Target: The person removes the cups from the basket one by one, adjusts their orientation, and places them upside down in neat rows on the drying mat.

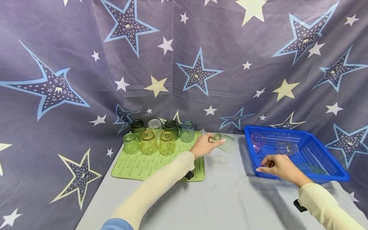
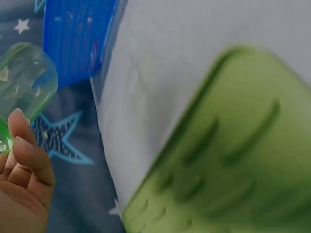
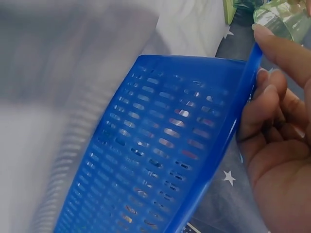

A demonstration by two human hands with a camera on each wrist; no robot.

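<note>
Between the fingers and thumb of my left hand (image 1: 205, 145) is a pale green see-through glass (image 2: 29, 77), tipped on its side above the table, beside the right edge of the green drying mat (image 1: 129, 169). In the head view the glass is blurred. Several glasses stand in two rows on the mat, among them a green glass (image 1: 131, 144), a yellow glass (image 1: 149, 143) and a blue glass (image 1: 187, 132). At the near left corner of the blue basket (image 3: 194, 73), my right hand (image 1: 280, 166) grips the rim, thumb outside and curled fingers inside.
Inside the basket lie a pink glass (image 1: 257, 142), a clear glass (image 1: 287, 148) and a bluish-green glass (image 1: 311, 168). A white cloth (image 1: 224, 195) covers the table. Behind it hangs a star-patterned curtain (image 1: 161, 28).
</note>
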